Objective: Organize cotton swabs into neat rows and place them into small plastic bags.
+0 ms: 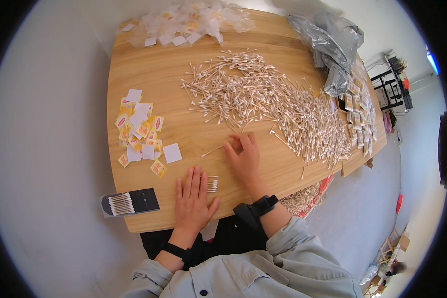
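Observation:
My left hand (192,201) lies flat near the table's front edge, fingers stretched out. From under its right side stick the tips of a short row of cotton swabs (212,184); the rest of the row is hidden. My right hand (244,156) is closed in a pinch on one end of a single cotton swab (211,151), which points left and slightly toward me. Just beyond the right hand spreads a big loose pile of cotton swabs (263,94). Left of my left hand, a black holder (145,199) carries a neat row of swabs.
Yellow and white square cards (140,130) lie scattered at the left. Clear plastic bags (198,20) with cards cover the far edge. A grey plastic bag (332,47) and packed swab bundles (360,111) sit at the right. Below the table edge shows a red-rimmed box (325,184) of swabs.

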The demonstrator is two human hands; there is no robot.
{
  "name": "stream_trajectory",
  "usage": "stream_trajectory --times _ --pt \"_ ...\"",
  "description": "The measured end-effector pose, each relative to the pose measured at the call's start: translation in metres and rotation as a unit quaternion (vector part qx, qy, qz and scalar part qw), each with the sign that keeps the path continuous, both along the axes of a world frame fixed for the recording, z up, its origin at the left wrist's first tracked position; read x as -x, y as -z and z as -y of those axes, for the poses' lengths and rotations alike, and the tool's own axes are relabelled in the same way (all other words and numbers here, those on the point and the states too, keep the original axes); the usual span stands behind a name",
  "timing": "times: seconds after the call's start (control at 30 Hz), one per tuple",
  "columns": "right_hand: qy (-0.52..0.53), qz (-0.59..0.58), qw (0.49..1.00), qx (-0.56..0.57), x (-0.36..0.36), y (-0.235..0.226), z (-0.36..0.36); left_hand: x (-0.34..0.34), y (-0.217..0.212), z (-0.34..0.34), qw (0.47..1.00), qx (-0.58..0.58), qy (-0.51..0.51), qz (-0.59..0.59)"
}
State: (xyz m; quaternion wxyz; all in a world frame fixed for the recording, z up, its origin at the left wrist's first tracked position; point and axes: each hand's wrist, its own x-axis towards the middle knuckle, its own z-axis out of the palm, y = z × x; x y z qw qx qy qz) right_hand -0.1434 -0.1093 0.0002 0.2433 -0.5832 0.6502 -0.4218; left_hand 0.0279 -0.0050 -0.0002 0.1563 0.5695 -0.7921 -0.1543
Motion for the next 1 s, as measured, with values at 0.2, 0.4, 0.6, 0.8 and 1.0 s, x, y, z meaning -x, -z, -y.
stream_trajectory --times 0.2,0.4,0.6,0.8,1.0 --pt "0.054 -0.109 0.988 0.1 -0.023 0.013 0.043 0.001 0.001 0.0 1.0 -0.008 -0.001 0.002" --pt "0.104 0.072 0.992 0.023 0.002 0.02 0.032 0.002 0.005 -0.002 1.0 0.003 -0.001 0.002" --pt "0.051 0.031 0.997 -0.046 0.033 0.0 0.006 0.0 0.0 0.0 1.0 -0.005 -0.002 0.004" --pt "-0.091 0.02 0.995 -0.022 0.036 -0.001 0.009 0.001 0.0 -0.001 1.0 0.01 0.001 -0.004" --pt "-0.089 -0.064 0.994 0.028 0.014 -0.007 0.001 0.0 -0.001 -0.001 1.0 0.004 -0.001 0.001"
